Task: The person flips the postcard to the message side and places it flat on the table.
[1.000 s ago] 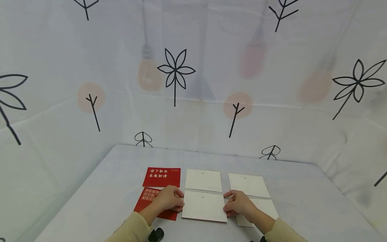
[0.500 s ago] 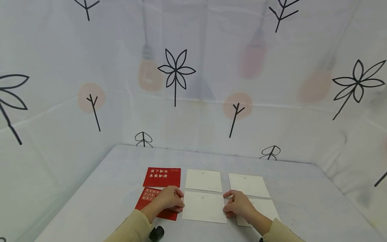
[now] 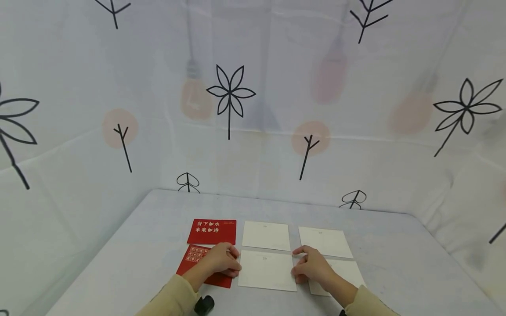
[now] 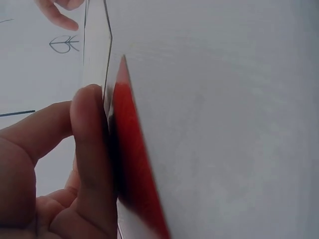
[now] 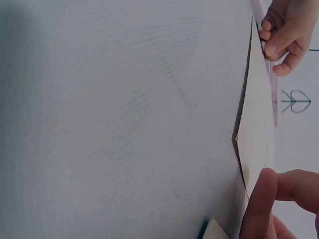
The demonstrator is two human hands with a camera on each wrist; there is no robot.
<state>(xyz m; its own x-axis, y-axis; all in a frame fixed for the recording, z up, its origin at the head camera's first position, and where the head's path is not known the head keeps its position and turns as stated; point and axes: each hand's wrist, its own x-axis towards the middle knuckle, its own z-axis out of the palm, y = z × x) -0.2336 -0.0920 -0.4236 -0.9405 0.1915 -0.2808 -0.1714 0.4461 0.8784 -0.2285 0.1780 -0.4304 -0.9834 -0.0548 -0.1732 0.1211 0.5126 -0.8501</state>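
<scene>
A blank white card (image 3: 266, 274), with a tiny mark near its far edge, lies in the front row's middle. My left hand (image 3: 221, 259) holds its left edge, thumb and fingers bent. At its right edge my right hand (image 3: 314, 265) does the same. Below the left hand is a red card (image 3: 189, 264) with small pale square prints, partly hidden. The right hand and wrist partly cover another white card (image 3: 348, 271). In the left wrist view, the left thumb is right at the white card's (image 4: 96, 55) edge; the right wrist view shows the right thumb at its other side (image 5: 255, 119).
Behind stand three more cards in a row: a red one (image 3: 221, 237) with white characters, a white one (image 3: 265, 239) and another white one (image 3: 324, 245). A small black object (image 3: 204, 306) is by the left sleeve. Patterned white cloth (image 3: 253, 166) hangs behind the table.
The middle white card's front edge, slightly raised with its thickness showing a second ago, has come down flat. Both hands have stayed at its sides almost unmoved.
</scene>
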